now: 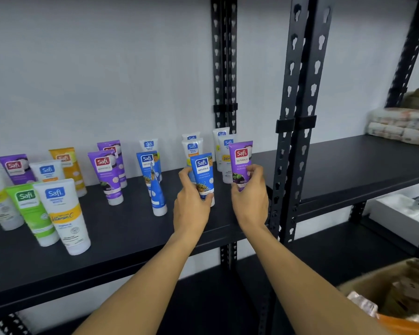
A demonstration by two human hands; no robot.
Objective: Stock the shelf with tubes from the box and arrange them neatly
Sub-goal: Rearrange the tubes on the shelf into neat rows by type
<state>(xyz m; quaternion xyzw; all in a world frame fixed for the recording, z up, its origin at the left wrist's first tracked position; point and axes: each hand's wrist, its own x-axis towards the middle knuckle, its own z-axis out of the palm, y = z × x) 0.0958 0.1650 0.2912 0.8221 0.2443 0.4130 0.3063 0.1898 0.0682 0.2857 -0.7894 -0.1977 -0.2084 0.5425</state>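
My left hand [191, 201] grips a blue Safi tube [203, 174] standing cap-down on the black shelf [121, 228]. Just to its right, my right hand [248, 189] grips a purple Safi tube [240, 158], also upright, near the shelf's right end. Several more tubes stand on the shelf: white ones [192, 147] behind my hands, another blue tube [153, 180] to the left, a purple tube [105, 176], and a white and yellow tube [64, 213] next to a green tube [32, 211] at the front left. The cardboard box [397, 293] is at the lower right.
Black slotted uprights [298, 117] stand right of my hands, dividing this shelf from a neighbouring bare one [361, 165]. Wrapped packs [402, 126] lie at the far right. A white box [402, 211] sits on a lower shelf.
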